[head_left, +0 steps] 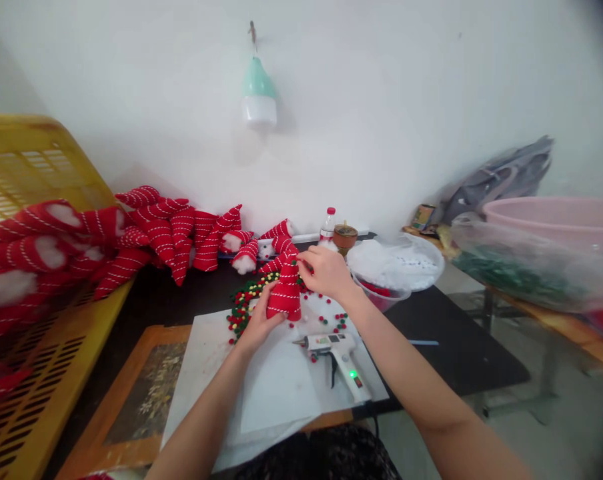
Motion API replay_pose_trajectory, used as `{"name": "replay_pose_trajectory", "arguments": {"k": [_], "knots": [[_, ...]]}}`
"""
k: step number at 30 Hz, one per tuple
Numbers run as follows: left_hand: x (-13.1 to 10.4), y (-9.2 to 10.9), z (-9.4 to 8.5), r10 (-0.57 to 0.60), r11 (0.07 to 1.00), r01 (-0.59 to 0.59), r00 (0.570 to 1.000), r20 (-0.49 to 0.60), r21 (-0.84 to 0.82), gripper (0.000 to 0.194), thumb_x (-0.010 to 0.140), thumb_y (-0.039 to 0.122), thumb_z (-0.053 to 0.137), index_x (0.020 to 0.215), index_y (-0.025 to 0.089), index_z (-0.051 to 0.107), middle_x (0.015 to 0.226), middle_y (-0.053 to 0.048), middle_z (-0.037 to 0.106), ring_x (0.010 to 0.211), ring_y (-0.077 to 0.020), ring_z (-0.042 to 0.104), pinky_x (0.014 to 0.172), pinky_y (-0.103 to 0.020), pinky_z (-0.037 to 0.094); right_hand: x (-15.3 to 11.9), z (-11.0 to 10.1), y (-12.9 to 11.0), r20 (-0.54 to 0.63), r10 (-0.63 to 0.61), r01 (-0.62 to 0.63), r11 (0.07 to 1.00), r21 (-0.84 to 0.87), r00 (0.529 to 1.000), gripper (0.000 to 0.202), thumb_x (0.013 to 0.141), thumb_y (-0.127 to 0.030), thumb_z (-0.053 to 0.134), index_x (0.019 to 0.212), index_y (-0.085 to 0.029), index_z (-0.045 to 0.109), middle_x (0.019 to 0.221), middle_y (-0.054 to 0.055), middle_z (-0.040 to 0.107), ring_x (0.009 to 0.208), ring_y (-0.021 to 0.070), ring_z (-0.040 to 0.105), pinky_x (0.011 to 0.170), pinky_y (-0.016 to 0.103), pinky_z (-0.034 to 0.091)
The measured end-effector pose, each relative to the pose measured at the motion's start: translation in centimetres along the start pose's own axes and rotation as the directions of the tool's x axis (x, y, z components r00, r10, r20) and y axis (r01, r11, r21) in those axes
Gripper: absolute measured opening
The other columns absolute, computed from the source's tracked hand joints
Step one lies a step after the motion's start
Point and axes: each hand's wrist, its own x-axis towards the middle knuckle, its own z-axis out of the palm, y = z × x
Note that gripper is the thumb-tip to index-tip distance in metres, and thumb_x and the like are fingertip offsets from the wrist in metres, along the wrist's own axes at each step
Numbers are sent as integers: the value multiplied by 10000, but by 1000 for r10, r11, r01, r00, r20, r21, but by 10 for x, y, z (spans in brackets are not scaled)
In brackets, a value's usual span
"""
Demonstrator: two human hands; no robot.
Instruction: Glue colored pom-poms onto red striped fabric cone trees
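A red stuffed cone hat with white stitched stripes stands nearly upright above the white paper, its tip pointing away. My left hand is closed around its lower left side. Near the upper right edge of the cone, my right hand has its fingers pinched together; anything between them is too small to make out. A small green pom-pom shows on the cone beside those fingertips. Below the hands, a white glue gun with a lit green light lies on the paper, its nozzle pointing left.
Loose red, green and yellow pom-poms lie behind my left hand. Many red striped cones fill a yellow crate and the table's back left. Right of my hands stand a bottle, a brown pot and plastic bowls.
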Motion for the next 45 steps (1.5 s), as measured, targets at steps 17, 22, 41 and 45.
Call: {"name": "replay_pose_trajectory", "arguments": {"k": [17, 22, 41, 45], "knots": [[11, -2, -8, 24, 1000, -21, 951, -309, 14, 706, 719, 321, 747, 1371, 238, 490, 1297, -90, 625, 1138, -276, 623, 963, -371, 488, -17, 72, 37, 424, 75, -154, 976, 154, 902, 238, 811, -32, 632, 865, -182, 808, 976, 80, 788, 881, 201, 722, 792, 252, 492], [14, -3, -14, 21, 999, -32, 939, -344, -29, 731, 681, 336, 764, 1352, 231, 495, 1269, -82, 642, 1106, -267, 636, 919, -355, 506, -18, 95, 26, 534, 75, -159, 981, 114, 842, 241, 821, -34, 629, 900, -175, 808, 958, 113, 801, 936, 246, 741, 802, 272, 491], [11, -5, -12, 58, 998, -65, 963, -264, -17, 719, 708, 302, 754, 1386, 252, 520, 1310, -81, 611, 1187, -279, 595, 1005, -379, 477, -22, 42, -19, 140, 110, -178, 673, 718, 984, 29, 864, -186, 653, 876, -181, 679, 803, 9, 722, 698, 142, 651, 681, 251, 529], [9, -2, -10, 52, 997, -62, 977, -207, -43, 740, 726, 296, 762, 1416, 270, 497, 1335, -77, 614, 1175, -279, 615, 1003, -390, 493, -20, 47, -26, 64, 112, -125, 707, 696, 992, 59, 871, -144, 644, 869, -178, 692, 822, 15, 716, 693, 140, 631, 695, 257, 510]]}}
